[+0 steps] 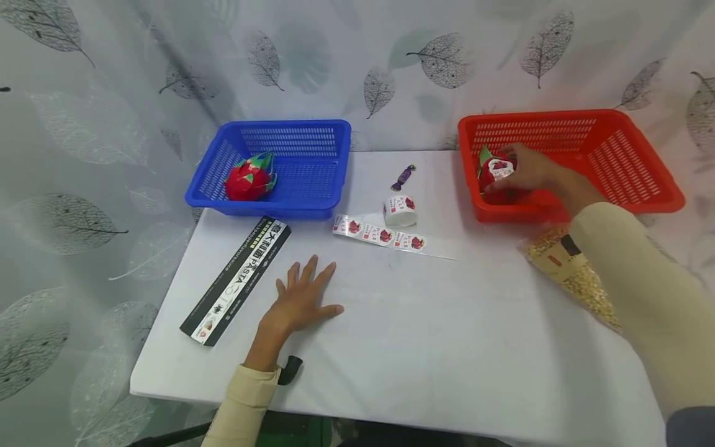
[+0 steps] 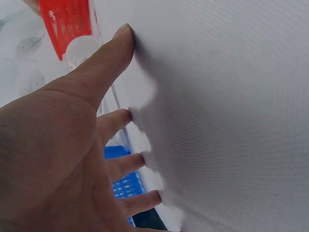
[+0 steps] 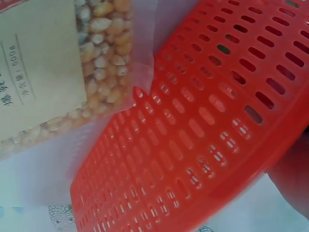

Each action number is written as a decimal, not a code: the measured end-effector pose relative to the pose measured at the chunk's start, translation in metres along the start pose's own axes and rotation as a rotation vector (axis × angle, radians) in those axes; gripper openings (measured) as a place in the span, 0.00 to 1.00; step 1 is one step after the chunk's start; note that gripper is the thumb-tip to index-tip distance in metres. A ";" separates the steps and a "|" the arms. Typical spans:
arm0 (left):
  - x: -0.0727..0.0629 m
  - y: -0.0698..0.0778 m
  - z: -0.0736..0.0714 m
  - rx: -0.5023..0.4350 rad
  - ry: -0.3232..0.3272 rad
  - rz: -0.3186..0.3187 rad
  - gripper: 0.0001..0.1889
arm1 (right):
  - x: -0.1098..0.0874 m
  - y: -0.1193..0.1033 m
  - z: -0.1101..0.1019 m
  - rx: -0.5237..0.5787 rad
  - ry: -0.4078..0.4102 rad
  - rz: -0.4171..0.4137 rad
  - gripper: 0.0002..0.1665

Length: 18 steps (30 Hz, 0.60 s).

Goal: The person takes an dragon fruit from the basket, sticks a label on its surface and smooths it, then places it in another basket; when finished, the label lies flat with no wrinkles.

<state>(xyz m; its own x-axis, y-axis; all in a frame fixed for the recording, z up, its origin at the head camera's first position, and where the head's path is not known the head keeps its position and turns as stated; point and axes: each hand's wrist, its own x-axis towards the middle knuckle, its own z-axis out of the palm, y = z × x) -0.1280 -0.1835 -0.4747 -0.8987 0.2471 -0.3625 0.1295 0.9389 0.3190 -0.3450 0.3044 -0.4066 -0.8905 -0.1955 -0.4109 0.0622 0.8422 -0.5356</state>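
Inside the red basket [image 1: 614,124], at its left end, my right hand [image 1: 527,169] grips a dragon fruit [image 1: 491,167] that bears a white label. In the right wrist view the basket's slotted wall [image 3: 193,125] hides the fruit and most of the hand. My left hand [image 1: 298,304] rests on the white table with its fingers spread. The left wrist view shows its fingertips [image 2: 126,116] touching the cloth. Nearest to it lies a black and white pasta box [image 1: 237,279]. A second dragon fruit [image 1: 248,180] sits in the blue basket [image 1: 341,149] at the back left.
A strip of dragon fruit labels [image 1: 385,236] trails beside its white roll [image 1: 400,212]. Behind the roll lies a purple wrapped candy [image 1: 403,177]. A bag of corn kernels [image 1: 581,279] lies in front of the red basket, partly under the right forearm.
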 end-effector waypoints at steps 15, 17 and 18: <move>-0.001 -0.001 0.002 -0.009 0.002 -0.006 0.49 | -0.008 0.001 0.003 -0.012 0.004 0.026 0.76; 0.000 -0.001 0.001 -0.007 0.003 -0.004 0.49 | -0.010 -0.001 0.003 -0.029 0.028 0.020 0.74; 0.000 -0.002 0.001 -0.006 0.002 -0.004 0.49 | -0.010 -0.001 0.004 -0.039 0.038 0.017 0.72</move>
<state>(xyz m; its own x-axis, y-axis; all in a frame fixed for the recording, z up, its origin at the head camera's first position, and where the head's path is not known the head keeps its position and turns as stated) -0.1275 -0.1847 -0.4765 -0.9000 0.2429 -0.3620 0.1232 0.9383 0.3232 -0.3341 0.3034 -0.4044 -0.9058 -0.1623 -0.3914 0.0607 0.8645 -0.4989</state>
